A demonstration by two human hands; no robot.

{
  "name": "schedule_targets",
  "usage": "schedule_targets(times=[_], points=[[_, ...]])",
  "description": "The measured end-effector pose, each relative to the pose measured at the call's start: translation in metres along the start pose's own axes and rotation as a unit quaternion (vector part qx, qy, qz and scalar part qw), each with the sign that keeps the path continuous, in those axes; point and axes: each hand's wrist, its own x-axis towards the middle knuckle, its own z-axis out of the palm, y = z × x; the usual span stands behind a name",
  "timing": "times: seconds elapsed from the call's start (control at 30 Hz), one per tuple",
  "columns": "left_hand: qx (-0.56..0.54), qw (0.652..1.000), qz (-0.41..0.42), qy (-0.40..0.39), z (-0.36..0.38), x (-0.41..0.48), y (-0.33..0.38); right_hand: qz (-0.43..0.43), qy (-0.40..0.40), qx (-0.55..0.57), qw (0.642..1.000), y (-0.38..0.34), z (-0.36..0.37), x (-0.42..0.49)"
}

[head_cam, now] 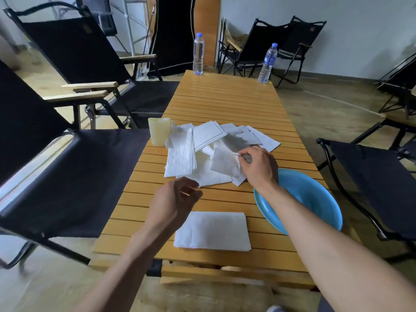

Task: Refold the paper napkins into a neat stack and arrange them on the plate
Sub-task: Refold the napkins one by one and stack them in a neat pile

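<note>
A loose pile of white paper napkins (202, 149) lies across the middle of the slatted wooden table (225, 97). One folded napkin stack (212, 231) rests flat near the table's front edge. The blue plate (315, 194) sits at the right edge, partly hidden by my right forearm. My right hand (258, 167) pinches the top edge of a small napkin (225, 164) on the pile's near right side. My left hand (175, 199) hovers just in front of the pile, fingers curled loosely, holding nothing.
A pale yellow cup (159, 131) stands at the pile's left. Two water bottles (198, 54) (267, 63) stand at the table's far end. Black folding chairs (74, 176) (371, 183) flank the table on both sides.
</note>
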Motion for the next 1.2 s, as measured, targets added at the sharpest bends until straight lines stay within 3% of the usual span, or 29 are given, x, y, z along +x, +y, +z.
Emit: schedule_targets(times=[0.17,0.27,0.37,0.5,0.6,0.9,0.97,1.07,1.13,1.2], points=[[0.010,1.000,-0.005,-0.002,-0.002,-0.001,-0.002,-0.042,0.045,0.023,0.998,-0.011,-0.008,-0.011],[0.012,1.000,-0.003,-0.001,-0.002,-0.002,-0.001,-0.034,0.061,-0.023,0.997,-0.014,-0.009,-0.013],[0.018,1.000,-0.002,-0.001,-0.002,-0.003,0.000,-0.013,-0.007,-0.083,0.996,-0.014,-0.006,-0.014],[0.023,1.000,-0.007,0.004,-0.003,-0.002,-0.001,-0.132,-0.082,-0.094,0.983,-0.020,0.006,-0.023],[0.031,0.999,-0.008,0.009,-0.004,-0.001,-0.001,-0.160,-0.089,-0.139,0.973,-0.025,0.020,-0.028],[0.029,0.999,-0.007,0.020,-0.009,-0.002,-0.004,-0.171,0.075,-0.073,0.980,-0.038,0.020,-0.025],[0.026,1.000,-0.008,0.016,-0.009,-0.003,-0.004,-0.156,0.092,-0.009,0.983,-0.045,0.013,-0.030],[-0.047,0.998,-0.038,0.005,-0.009,-0.003,-0.004,-0.049,0.082,0.231,0.968,-0.065,-0.004,-0.047],[-0.173,0.981,-0.090,-0.007,-0.011,0.000,-0.001,0.060,0.043,0.411,0.909,-0.076,-0.018,-0.057],[-0.303,0.940,-0.151,-0.037,-0.016,0.002,0.004,0.169,-0.024,0.534,0.828,-0.075,-0.026,-0.061]])
